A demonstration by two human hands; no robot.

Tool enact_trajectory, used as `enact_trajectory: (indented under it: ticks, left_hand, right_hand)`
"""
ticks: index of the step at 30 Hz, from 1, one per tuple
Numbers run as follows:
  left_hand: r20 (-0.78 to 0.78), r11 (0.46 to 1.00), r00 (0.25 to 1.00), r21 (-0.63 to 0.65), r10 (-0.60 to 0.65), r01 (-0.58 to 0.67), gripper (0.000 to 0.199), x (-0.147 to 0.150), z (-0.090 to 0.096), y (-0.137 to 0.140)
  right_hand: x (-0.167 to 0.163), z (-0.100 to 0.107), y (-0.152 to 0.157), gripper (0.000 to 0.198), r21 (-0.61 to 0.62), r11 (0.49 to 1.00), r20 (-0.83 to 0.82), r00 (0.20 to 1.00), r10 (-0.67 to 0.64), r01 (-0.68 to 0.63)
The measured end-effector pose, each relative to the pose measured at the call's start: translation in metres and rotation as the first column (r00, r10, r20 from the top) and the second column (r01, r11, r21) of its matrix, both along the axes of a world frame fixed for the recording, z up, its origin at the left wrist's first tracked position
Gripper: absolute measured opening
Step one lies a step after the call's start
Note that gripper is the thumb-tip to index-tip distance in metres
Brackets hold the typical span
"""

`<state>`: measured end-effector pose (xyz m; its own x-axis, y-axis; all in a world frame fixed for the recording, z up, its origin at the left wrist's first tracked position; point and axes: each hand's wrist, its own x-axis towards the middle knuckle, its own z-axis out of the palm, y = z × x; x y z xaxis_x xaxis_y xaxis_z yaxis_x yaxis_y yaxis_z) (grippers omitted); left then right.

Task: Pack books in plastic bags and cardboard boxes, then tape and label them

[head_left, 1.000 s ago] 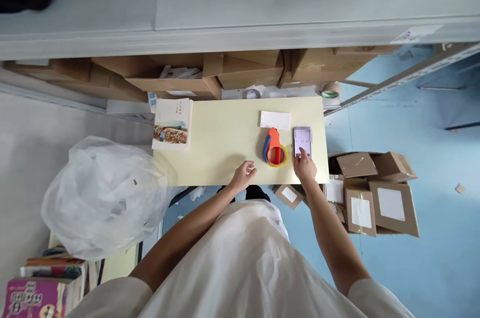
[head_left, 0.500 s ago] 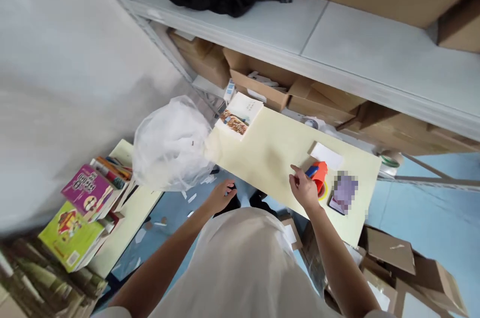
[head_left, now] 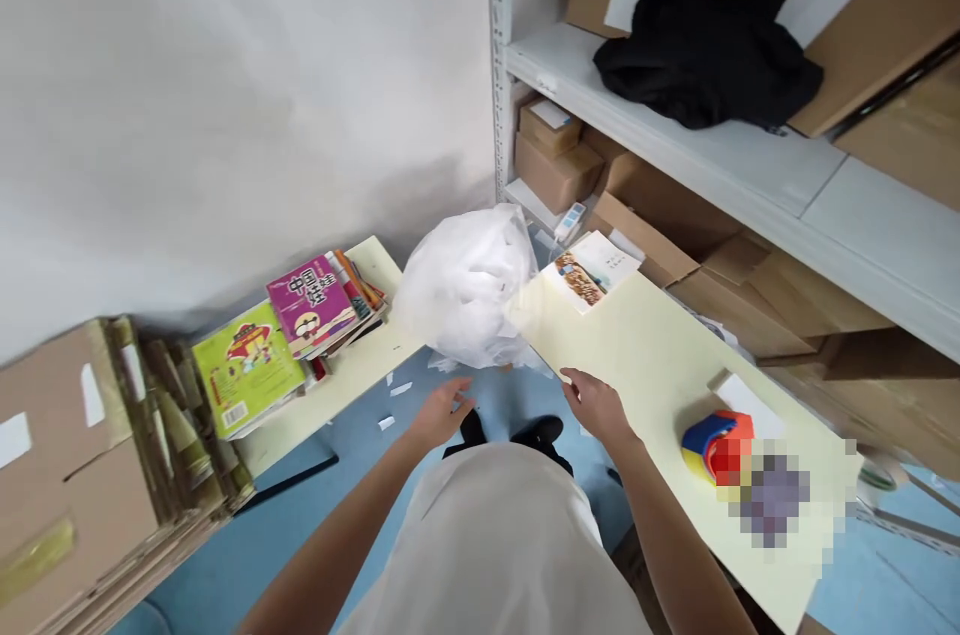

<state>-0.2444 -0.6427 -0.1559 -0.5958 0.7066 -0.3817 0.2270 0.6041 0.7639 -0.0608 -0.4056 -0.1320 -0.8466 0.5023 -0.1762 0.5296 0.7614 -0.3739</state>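
My left hand (head_left: 444, 411) hangs above the floor between two tables, fingers loosely bent and apart, holding nothing. Over the near edge of the right table (head_left: 652, 355) is my right hand (head_left: 598, 407), its fingers stretched out and empty. The red, blue and yellow tape dispenser (head_left: 716, 445) lies to its right, beside a white box (head_left: 754, 403). A book with a pale cover (head_left: 600, 265) rests at the table's far end. Ahead of both hands sits a full white plastic bag (head_left: 472, 285).
On the left table (head_left: 375, 355) are stacked books, topped by a purple book (head_left: 311, 305) and a green book (head_left: 247, 370). Flattened cardboard (head_left: 67, 455) stands at far left. A shelf (head_left: 675, 155) holds boxes and black cloth (head_left: 709, 55). Paper scraps (head_left: 386, 423) litter the floor.
My view has turned left, bringing more of the left table and cardboard into sight. My right hand has moved away from the tape dispenser to the table's near edge.
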Motion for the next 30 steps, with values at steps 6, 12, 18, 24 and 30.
enact_trajectory:
  ticks: [6, 12, 18, 24, 30]
  left_hand:
    - [0.006, 0.988, 0.995, 0.119, 0.097, -0.097, 0.035, -0.024, 0.005, -0.034]
    - [-0.041, 0.968, 0.97, 0.09, 0.239, -0.234, 0.038, -0.039, 0.017, -0.06]
    - [-0.027, 0.903, 0.903, 0.041, 0.428, -0.427, 0.035, -0.034, 0.016, -0.079]
    - [-0.033, 0.879, 0.878, 0.035, 0.477, -0.476, 0.032, -0.033, 0.009, -0.047]
    - [-0.184, 0.935, 0.917, 0.025, 0.353, -0.355, 0.032, -0.061, 0.022, 0.026]
  right_hand:
    - [-0.065, 0.006, -0.042, 0.033, -0.011, 0.98, 0.078, 0.977, 0.199, -0.199]
    - [-0.126, 0.018, -0.05, 0.038, 0.012, 0.915, 0.039, 0.915, 0.402, -0.402]
    - [-0.174, 0.013, -0.042, 0.04, 0.0, 0.828, -0.012, 0.828, 0.561, -0.561]
    - [-0.214, -0.018, -0.009, 0.03, 0.079, 0.873, -0.055, 0.873, 0.485, -0.481]
    - [-0.289, -0.048, 0.039, 0.03, 0.062, 0.886, 0.188, 0.877, 0.443, -0.46]
